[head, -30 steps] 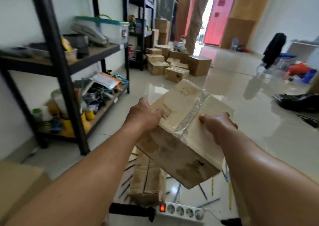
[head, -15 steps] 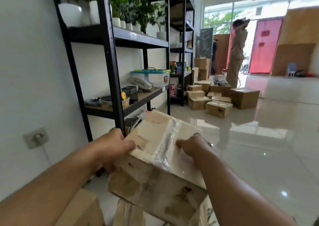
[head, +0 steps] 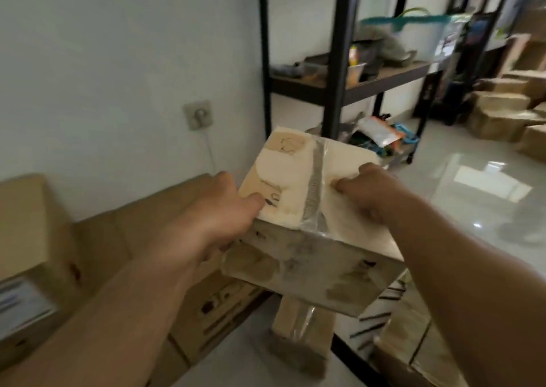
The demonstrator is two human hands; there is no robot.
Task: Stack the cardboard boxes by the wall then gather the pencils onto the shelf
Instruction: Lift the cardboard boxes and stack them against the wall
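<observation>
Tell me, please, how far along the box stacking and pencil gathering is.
Several cardboard boxes already sit by the wall. The left hand and right hand hold a taped box near them. Left to do: another box on the floor and the pencils lying beside it, bound for the shelf.

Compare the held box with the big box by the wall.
The held box is tilted in the air, gripped by left hand and right hand; the wall box rests by the wall. The held box looks smaller than the wall box. The held box's top is pale and taped; the wall box's plain brown. Both are cardboard.
</observation>
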